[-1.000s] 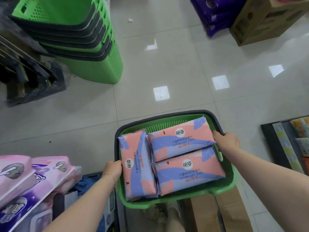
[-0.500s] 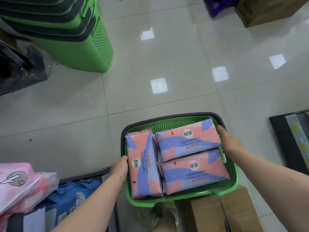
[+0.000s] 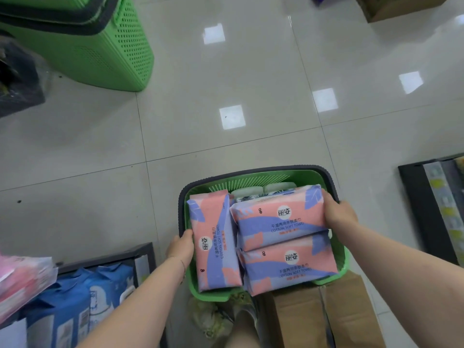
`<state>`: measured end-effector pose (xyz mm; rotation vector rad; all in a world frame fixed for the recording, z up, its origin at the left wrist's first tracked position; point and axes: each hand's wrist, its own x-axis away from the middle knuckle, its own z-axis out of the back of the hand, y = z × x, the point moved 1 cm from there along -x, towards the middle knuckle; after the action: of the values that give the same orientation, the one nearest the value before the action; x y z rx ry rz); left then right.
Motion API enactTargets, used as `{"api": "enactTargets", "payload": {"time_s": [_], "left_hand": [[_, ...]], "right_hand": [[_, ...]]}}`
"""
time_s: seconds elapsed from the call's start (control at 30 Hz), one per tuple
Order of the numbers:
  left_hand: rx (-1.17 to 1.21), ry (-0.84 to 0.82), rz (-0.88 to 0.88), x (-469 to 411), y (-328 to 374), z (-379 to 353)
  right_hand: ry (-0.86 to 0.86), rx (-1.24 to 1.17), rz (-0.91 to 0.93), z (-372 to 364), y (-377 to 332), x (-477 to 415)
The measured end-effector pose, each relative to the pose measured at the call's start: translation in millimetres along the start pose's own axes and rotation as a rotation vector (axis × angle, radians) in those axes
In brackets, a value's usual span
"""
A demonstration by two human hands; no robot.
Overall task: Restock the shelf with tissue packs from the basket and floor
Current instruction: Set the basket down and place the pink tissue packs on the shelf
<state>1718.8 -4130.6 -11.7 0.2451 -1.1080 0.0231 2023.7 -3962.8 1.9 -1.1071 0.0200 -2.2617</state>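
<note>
stacked green baskets (image 3: 113, 51) on the floor (image 3: 226, 79), top left. dark tray (image 3: 113, 255) bottom left holds blue packs (image 3: 82, 297). left grip (image 3: 180, 249) at the left wall of the green basket (image 3: 251, 178), against the lengthwise tissue pack (image 3: 216, 242); fingers hidden, can't tell what it holds. two more lie crosswise just beside it: far pack (image 3: 278, 219), near pack (image 3: 288, 267), with white packs (image 3: 266, 190) beneath. right grip (image 3: 339, 217) clamped on the far pack's end. cardboard box (image 3: 326, 312) under the basket.

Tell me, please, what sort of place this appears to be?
Probably a shop aisle being restocked: stacked green shopping baskets stand on the tiled floor, a basket holds wrapped tissue packs, and a shelf of blue packaged goods sits lower left.
</note>
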Motion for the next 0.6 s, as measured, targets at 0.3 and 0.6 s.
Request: {"api": "enactTargets", "payload": {"time_s": [0.3, 0.6], "left_hand": [[-0.33, 0.412, -0.574, 72, 11, -6], [-0.358, -0.002, -0.626, 80, 17, -47]], "right_hand": [[0.172, 0.196, 0.708, -6, -12, 60], [0.163, 0.255, 0.64, -20, 5, 61]]}}
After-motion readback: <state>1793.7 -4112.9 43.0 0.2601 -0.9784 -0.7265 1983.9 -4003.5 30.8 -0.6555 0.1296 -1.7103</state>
